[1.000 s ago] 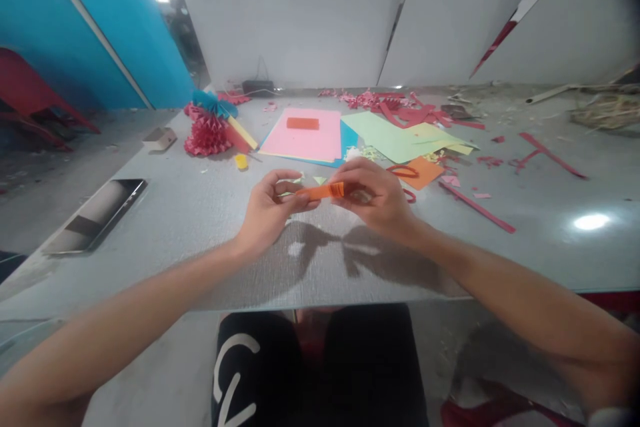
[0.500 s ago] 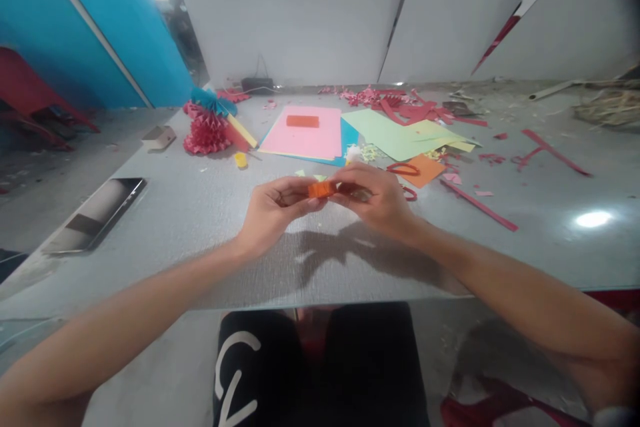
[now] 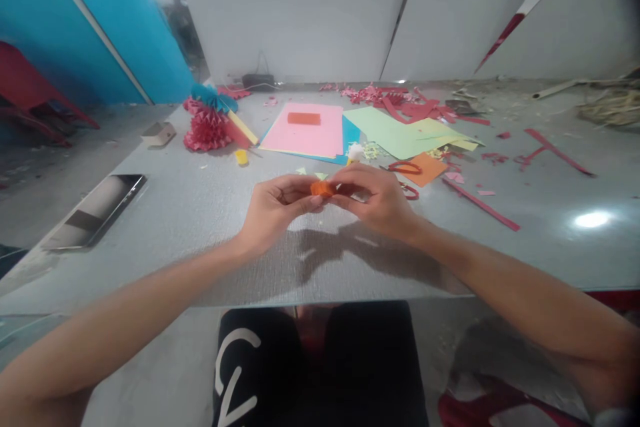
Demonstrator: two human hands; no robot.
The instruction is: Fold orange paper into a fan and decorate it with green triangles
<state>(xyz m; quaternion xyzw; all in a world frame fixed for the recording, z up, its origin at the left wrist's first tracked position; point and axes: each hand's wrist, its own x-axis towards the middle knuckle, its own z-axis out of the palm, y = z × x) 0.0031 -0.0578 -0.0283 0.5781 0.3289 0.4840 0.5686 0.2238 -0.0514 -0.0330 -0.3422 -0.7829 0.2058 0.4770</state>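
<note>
Grip of left hand (image 3: 270, 210) and right hand (image 3: 377, 200) — both pinching orange paper (image 3: 320, 188), over table (image 3: 200, 220), front edge near.

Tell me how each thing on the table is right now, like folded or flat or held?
orange paper strip: bunched up small, held by both hands.
left hand: shut, pinching the orange paper strip.
right hand: shut, pinching its other side.
pink sheet: lying flat.
red paper fan: pleated, spread open.
phone: lying flat.
</note>
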